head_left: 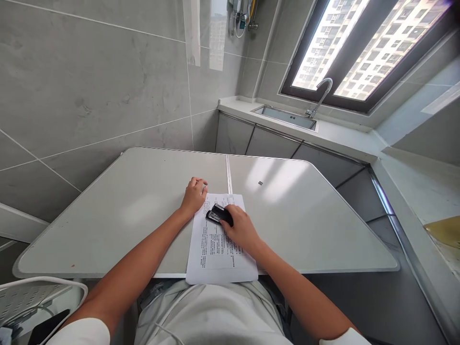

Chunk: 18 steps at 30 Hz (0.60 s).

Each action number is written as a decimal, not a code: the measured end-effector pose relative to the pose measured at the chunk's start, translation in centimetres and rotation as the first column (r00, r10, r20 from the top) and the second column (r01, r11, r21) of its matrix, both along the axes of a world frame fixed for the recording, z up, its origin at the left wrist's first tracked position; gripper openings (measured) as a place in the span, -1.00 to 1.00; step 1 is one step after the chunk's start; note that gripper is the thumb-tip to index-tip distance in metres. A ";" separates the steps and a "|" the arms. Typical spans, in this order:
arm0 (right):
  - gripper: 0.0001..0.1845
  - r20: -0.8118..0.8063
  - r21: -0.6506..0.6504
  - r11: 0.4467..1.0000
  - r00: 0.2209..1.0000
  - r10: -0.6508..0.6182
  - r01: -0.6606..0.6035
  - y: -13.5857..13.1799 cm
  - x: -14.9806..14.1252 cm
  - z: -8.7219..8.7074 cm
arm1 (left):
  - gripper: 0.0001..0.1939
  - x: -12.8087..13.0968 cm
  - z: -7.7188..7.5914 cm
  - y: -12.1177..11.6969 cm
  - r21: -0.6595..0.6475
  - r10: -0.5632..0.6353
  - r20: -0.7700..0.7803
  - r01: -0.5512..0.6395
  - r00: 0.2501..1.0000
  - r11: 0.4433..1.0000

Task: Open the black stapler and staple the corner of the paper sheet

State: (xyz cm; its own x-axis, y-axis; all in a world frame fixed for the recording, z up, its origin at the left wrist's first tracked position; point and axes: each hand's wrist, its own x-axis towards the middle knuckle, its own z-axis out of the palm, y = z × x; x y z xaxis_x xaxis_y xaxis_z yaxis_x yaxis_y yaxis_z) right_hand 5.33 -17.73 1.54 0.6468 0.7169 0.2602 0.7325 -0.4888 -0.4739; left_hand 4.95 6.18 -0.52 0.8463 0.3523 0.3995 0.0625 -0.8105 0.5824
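Printed paper sheets (219,268) lie on the white table (108,215), their near end overhanging its front edge. My right hand (241,225) is closed around a black stapler (215,214), which sits over the upper part of the page. At the top left corner of the paper rests my left hand (194,195), its fingers loosely bent and a little apart, with nothing visible in them. Whether the left thumb touches the paper is hard to make out. Small dark strips, perhaps staples (260,183), lie on the table's far right half.
A seam (228,173) runs down the table's middle. Beyond stand a counter with a sink (285,116) and a faucet (325,91) under a window. A white basket (36,297) is at the lower left. A yellowish object (444,231) lies on the right counter.
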 end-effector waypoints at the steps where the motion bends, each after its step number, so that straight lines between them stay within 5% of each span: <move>1: -0.88 -0.025 -0.003 1.000 1.000 0.018 -0.019 0.2 -0.5 -0.2 | -0.81 0.0 0.0 0.0 -0.006 -0.002 -0.007 0.002 1.000 1.000; 7: -0.88 -0.065 0.008 1.000 0.998 0.023 -0.022 -1.8 1.7 -0.3 | -0.83 0.0 -0.2 -0.4 -0.019 -0.038 -0.030 0.038 0.999 0.999; 18: -0.74 -0.174 -0.039 0.992 0.977 -0.124 0.119 -13.8 10.4 -0.8 | -0.80 0.1 -0.9 -1.4 0.060 -0.096 -0.125 0.104 0.987 0.993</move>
State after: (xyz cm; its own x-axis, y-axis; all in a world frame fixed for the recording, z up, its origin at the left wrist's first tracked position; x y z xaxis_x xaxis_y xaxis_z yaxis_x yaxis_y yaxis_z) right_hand 15.69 -31.50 0.72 0.7636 0.6352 0.1160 0.5732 -0.5840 -0.5748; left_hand 5.01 4.75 -1.40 0.9197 0.2397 0.3108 0.0465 -0.8529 0.5201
